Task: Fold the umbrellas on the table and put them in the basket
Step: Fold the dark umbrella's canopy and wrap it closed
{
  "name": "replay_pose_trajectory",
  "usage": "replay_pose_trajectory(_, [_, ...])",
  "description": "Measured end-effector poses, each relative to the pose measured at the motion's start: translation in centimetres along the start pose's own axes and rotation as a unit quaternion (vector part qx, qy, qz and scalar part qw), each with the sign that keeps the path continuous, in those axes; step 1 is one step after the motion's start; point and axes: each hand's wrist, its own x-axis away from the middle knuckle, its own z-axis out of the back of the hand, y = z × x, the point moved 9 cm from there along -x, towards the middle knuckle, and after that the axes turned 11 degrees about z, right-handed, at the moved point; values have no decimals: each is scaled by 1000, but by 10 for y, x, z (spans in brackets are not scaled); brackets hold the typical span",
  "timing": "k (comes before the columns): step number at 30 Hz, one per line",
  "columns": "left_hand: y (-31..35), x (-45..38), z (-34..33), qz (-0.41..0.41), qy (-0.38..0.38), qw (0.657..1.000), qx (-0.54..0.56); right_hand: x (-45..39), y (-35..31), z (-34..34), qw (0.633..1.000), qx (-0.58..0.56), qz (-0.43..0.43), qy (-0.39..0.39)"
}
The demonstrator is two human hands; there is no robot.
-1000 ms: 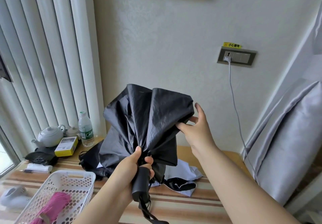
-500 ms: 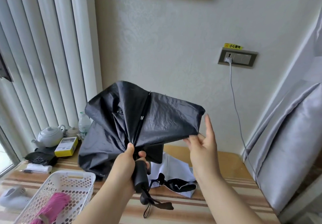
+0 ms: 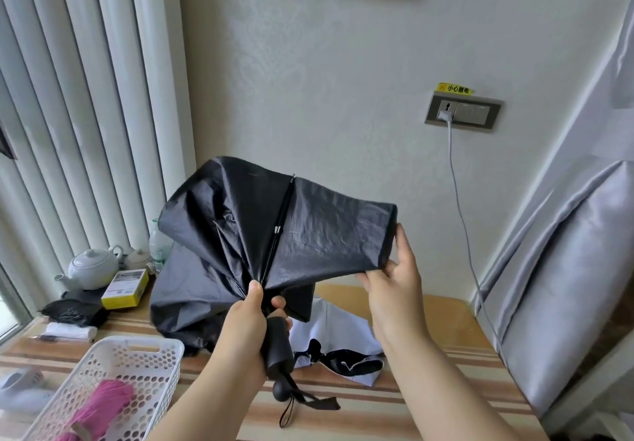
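head: left hand (image 3: pixel 245 324) grips black umbrella (image 3: pixel 308 234).

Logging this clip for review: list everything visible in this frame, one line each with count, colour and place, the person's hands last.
black umbrella: 1, black, held up over the table, canopy half gathered
pink umbrella: 1, pink, folded, in the basket
white umbrella: 1, white with black trim, lying on the table behind the hands
basket: 1, white perforated plastic, near left of the table
table: 1, striped brown top
teapot: 1, white, far left of the table
box: 1, yellow and white, beside the teapot
water bottle: 1, clear, partly hidden behind the black umbrella
wall socket: 1, grey, with a white cable plugged in
left hand: grip on the black umbrella's handle
right hand: pinches the canopy edge
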Motion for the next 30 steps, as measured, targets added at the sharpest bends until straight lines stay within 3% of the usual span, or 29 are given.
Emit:
replay_pose_trajectory(4, [3, -3, 3, -25, 11, 999, -36, 8, 26, -4, 954, -263, -138, 28])
replay_pose_trajectory(6, [4, -3, 2, -31, 12, 999, -43, 16, 30, -20, 932, -298, -202, -36])
replay_pose_trajectory(8, [4, -2, 0, -33, 6, 998, -43, 25, 35, -31, 928, -273, -242, -80])
replay_pose_trajectory(10, [2, -3, -2, -32, 2, 998, -48, 24, 37, -32, 944, -219, -234, -73])
replay_pose_trajectory(13, [0, -5, 1, -28, 3, 999, -46, 9, 22, -17, 986, -100, -130, -22])
replay_pose_trajectory(17, [-1, -7, 6, -23, -7, 1000, -19, -1, 0, 6, 998, -27, -23, 47])
replay_pose_trajectory(22, [-1, -6, 6, -27, 4, 999, -32, 7, 43, 36, 978, -18, -158, 136])
replay_pose_trajectory(24, [-1, -6, 8, -32, 25, 998, -56, 13, 40, 52, 971, 112, -143, 157])
replay_pose_trajectory(25, [-1, -5, 9, -35, 34, 997, -67, 14, 27, 51, 969, 174, -104, 142])
replay_pose_trajectory(27, [-2, -4, 10, -44, 54, 994, -83, 15, 1, 18, 974, 220, -34, 35])
replay_pose_trajectory(30, [-11, 3, 5, -39, 64, 991, -112, 30, 16, -49, 940, 249, -122, -198])
